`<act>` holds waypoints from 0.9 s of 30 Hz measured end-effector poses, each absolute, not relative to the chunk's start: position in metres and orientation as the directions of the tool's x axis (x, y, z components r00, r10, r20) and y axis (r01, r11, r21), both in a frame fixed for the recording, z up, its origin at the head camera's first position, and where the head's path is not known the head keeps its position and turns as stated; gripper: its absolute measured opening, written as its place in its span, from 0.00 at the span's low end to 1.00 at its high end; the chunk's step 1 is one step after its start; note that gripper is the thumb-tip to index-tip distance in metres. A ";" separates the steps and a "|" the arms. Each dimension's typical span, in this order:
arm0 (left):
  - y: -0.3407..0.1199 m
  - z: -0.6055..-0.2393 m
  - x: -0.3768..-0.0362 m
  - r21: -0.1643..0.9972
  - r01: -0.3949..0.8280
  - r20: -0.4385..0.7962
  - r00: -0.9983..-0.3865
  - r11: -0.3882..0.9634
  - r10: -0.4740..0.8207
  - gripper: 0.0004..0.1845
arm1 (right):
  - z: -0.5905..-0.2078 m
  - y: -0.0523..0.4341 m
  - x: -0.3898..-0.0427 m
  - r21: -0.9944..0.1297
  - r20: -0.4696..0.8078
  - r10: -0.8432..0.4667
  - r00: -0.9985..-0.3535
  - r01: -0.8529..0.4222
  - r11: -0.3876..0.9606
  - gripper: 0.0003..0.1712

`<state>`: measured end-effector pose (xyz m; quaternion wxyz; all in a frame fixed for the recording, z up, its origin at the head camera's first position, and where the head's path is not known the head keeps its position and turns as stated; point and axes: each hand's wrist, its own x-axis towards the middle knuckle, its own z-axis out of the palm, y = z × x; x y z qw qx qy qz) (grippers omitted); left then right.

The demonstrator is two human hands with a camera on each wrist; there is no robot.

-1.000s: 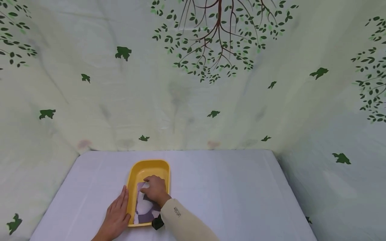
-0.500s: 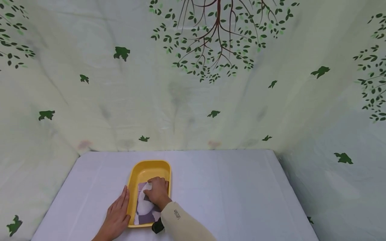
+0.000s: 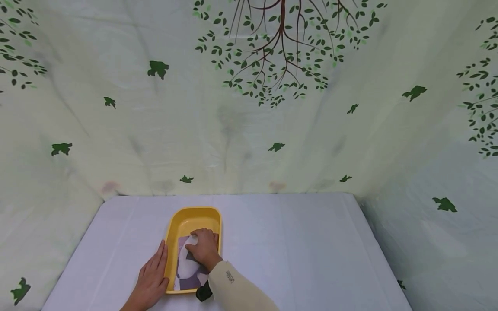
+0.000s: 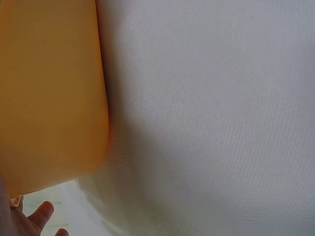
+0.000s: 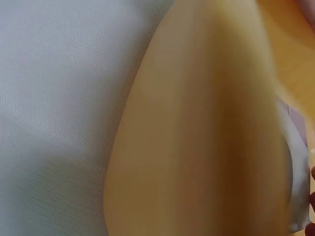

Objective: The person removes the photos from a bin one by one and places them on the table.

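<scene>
A yellow tray (image 3: 189, 214) lies on the white-covered table, its side wall large in both wrist views. Inside its near part is a flat picture (image 3: 188, 265), printed in purple, white and dark grey. My left hand (image 3: 148, 276) rests along the tray's left side with straight fingers. My right hand (image 3: 205, 247) reaches into the tray over the picture's far end, thumb and forefinger curled about its white part. Only fingertips (image 5: 313, 200) of that hand show at the right wrist view's edge. The right hand and sleeve hide the picture's right side.
A black object (image 3: 204, 292) sits at the right cuff, by the tray's near right corner. The white cloth (image 3: 303, 255) covers the table. Behind and beside it hang pale sheets (image 3: 233, 129) printed with trees and green birds.
My right hand has shifted slightly to the right, its thumb and forefinger drawn closer in. The left hand stays against the tray, which has hardly moved.
</scene>
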<state>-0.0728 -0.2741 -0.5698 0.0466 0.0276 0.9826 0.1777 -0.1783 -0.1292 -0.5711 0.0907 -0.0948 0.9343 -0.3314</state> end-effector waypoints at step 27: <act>-0.275 -0.570 -0.071 0.367 0.050 -0.057 -0.995 0.929 0.076 0.47 | -0.569 -0.127 -0.174 -0.604 -0.074 -0.239 -0.968 -0.147 0.783 0.19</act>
